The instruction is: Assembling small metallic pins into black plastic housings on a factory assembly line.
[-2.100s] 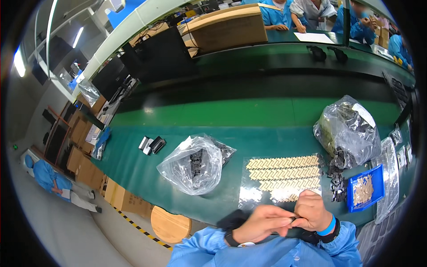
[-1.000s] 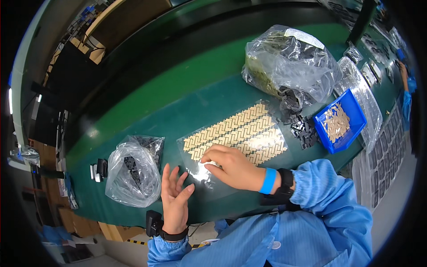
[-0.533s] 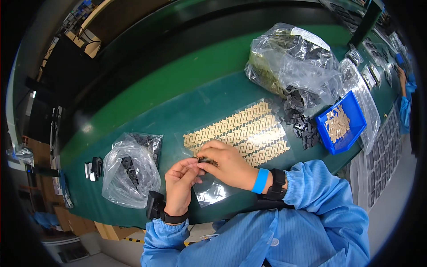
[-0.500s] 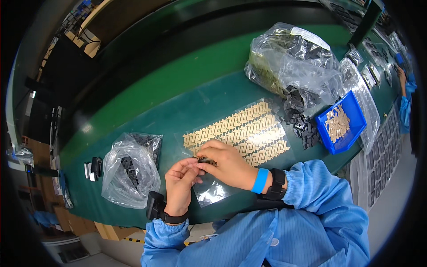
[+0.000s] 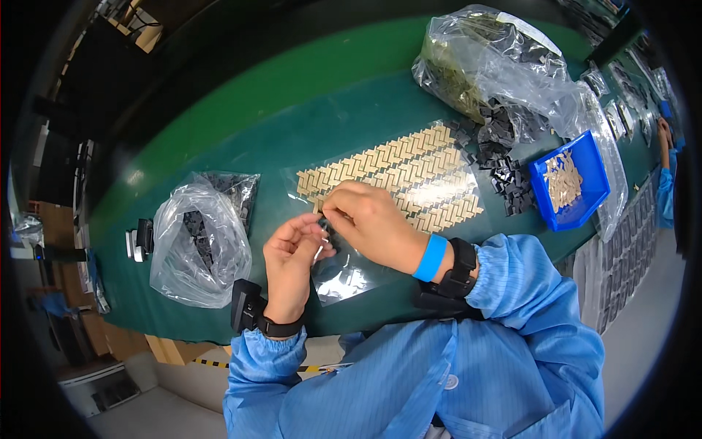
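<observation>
My left hand (image 5: pixel 291 256) is closed, thumb against fingers, on a small dark piece (image 5: pixel 325 228) with a pale edge showing. Just above it, my right hand (image 5: pixel 374 219) is pinched, its fingertips beside the piece; whatever they hold is too small to make out. Both hands are over the lower left part of a clear plastic sheet (image 5: pixel 342 284). Rows of small tan pieces (image 5: pixel 391 164) lie on that sheet in a zigzag pattern, partly covered by my right hand.
A blue bin (image 5: pixel 594 192) of loose tan pieces stands at the right. Beside it, small black pieces (image 5: pixel 510 183) spill near a large clear bag (image 5: pixel 497 58). Left of my hands lies an open plastic bag (image 5: pixel 197 271) with black pieces. Another person's blue sleeve (image 5: pixel 665 194) shows far right.
My right fingertips have lifted slightly off the piece held in my left hand, and the piece now points more upright. The whole view has tilted, shifting the table upward.
</observation>
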{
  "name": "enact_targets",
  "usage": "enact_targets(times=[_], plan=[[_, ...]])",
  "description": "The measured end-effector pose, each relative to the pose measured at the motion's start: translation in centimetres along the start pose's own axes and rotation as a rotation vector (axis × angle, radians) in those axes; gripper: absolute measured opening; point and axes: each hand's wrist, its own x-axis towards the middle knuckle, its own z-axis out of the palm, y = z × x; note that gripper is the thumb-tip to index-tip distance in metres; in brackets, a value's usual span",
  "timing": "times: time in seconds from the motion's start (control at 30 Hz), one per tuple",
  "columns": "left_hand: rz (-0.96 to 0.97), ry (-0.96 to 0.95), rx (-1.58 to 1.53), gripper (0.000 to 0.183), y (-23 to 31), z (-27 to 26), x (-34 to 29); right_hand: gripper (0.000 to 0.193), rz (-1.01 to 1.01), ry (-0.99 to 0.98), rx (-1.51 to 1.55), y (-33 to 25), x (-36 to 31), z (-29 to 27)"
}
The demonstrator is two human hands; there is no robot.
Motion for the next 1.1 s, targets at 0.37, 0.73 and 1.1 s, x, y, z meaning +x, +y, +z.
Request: enact_targets(times=[0.37,0.73,1.1], plan=[[0.520,0.317,0.603,0.051,1.1,0.4,-2.2,0.009,-0.288,0.075,-0.205,-3.0,-1.5,-6.5],[-0.332,-0.648,-0.278,0.015,3.7,5.1,-5.2,0.012,-0.876,0.017,-0.518,-5.9,-6.0,-11.4],[0.175,-0.475,0.165,0.013,2.2,9.5,-6.0,0.018,-0.363,0.066,-0.207,-5.8,-7.7,-13.1]])
